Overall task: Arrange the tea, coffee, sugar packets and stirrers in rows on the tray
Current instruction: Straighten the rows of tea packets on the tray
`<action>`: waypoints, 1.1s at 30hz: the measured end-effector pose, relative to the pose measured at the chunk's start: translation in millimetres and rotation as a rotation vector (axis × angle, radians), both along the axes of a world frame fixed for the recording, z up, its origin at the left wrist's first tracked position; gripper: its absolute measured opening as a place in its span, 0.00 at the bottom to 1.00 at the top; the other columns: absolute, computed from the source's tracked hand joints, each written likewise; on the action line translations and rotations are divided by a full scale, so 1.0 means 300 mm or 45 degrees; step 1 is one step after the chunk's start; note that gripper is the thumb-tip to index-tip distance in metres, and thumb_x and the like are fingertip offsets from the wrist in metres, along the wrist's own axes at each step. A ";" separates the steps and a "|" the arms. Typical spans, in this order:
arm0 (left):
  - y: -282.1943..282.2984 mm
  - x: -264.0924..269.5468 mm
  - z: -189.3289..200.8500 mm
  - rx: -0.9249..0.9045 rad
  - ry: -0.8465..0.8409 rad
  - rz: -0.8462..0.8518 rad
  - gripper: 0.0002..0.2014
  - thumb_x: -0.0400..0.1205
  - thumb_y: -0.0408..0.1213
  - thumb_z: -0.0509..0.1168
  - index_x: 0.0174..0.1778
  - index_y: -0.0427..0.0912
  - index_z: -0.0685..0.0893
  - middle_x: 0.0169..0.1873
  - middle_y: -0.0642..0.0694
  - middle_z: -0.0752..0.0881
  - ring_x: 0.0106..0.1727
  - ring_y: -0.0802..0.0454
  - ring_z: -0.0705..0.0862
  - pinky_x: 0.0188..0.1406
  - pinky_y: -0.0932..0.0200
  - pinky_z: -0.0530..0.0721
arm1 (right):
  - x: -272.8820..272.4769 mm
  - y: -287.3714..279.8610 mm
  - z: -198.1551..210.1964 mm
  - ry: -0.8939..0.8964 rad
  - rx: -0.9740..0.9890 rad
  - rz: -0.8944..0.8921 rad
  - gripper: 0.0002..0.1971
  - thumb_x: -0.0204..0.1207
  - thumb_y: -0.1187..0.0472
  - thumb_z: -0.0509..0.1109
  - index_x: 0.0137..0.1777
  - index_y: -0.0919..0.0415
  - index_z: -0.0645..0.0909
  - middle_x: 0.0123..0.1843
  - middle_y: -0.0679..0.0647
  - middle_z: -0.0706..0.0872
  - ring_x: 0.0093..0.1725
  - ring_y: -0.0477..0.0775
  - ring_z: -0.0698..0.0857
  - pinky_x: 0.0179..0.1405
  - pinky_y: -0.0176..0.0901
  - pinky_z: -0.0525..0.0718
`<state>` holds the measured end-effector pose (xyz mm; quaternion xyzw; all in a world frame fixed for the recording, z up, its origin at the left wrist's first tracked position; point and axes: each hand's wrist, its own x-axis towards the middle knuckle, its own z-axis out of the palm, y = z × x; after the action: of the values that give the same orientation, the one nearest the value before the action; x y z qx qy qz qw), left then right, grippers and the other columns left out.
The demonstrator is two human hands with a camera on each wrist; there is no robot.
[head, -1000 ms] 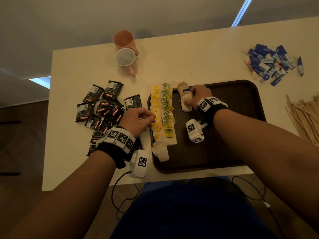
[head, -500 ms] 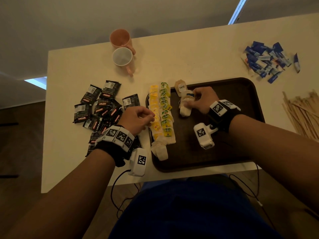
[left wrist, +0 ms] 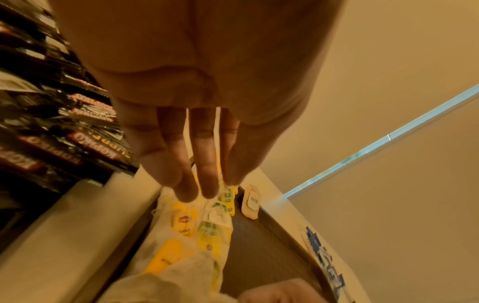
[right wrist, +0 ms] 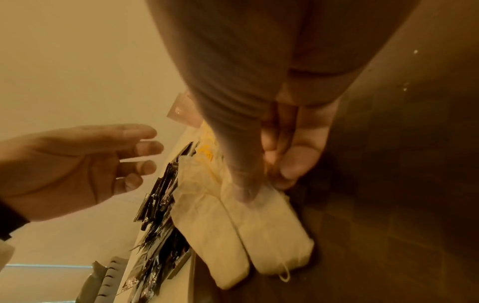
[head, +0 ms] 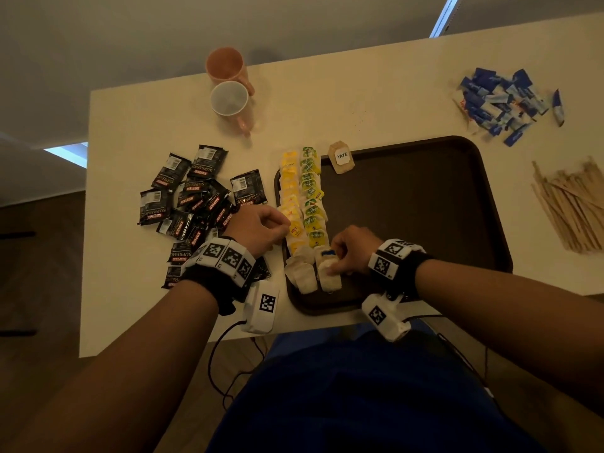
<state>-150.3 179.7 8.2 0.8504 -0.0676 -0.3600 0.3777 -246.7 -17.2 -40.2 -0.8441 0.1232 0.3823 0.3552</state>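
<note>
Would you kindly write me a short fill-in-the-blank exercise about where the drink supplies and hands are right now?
1. The black coffee sachets lie on the table to the ____ of the tray.
2. The single tea bag at the tray's far rim bears the word ____.
3. The right hand presses on a ____ tea bag at the tray's near end.
4. The wooden stirrers and blue sugar packets lie on the ____, not on the tray.

Missing words: left; YATÉ; white; table
</note>
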 end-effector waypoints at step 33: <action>-0.036 -0.049 -0.065 0.503 0.002 -0.527 0.04 0.76 0.35 0.77 0.40 0.46 0.89 0.42 0.49 0.89 0.44 0.51 0.87 0.50 0.55 0.89 | -0.006 0.026 -0.007 0.116 0.198 -0.119 0.06 0.77 0.62 0.75 0.40 0.64 0.84 0.37 0.59 0.91 0.38 0.55 0.92 0.47 0.46 0.91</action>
<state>-165.0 168.9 -11.2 0.8754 -0.1682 -0.4362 0.1232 -248.3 -9.5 -42.3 -0.7891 0.1482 0.4117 0.4311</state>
